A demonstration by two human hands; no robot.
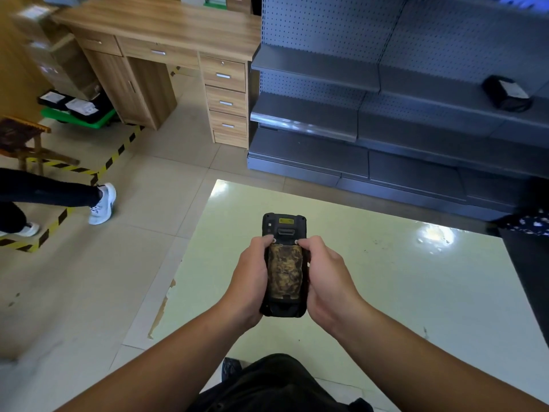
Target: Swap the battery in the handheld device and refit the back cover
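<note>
Fingers of the left hand [251,278] and right hand [325,276] wrap the two long sides of a black handheld device [283,264], gripping it back side up, both thumbs pressing near the top of its worn, yellow-mottled back panel [284,270]. It is held in the air above a pale green tabletop [401,278]. Well apart, a black battery-like block [507,93] lies on a grey metal shelf [430,90]
</note>
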